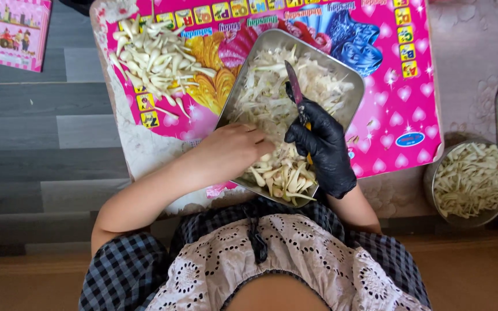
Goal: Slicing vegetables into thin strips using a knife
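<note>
At the centre of the frame the bare left hand (234,151) reaches into a metal tray (249,75), its fingers curled down among the pale strips (283,173) heaped at the tray's near end; whether it actually grips one cannot be told, since the fingertips are buried. Just to its right, the right hand (321,147), in a black glove, is clenched around a knife (294,86) whose blade points toward the top of the frame, over the shredded white pieces (318,86) that fill the far part of the tray. The tray sits tilted on a bright pink mat (399,103) printed with hearts and letter squares. At the upper left of the mat lies a loose pile of whole pale pieces (154,57). At the right edge, off the mat, a round metal bowl (433,173) holds more strips. In the far upper left corner a pink booklet (18,31) lies on the grey plank floor (41,126).
</note>
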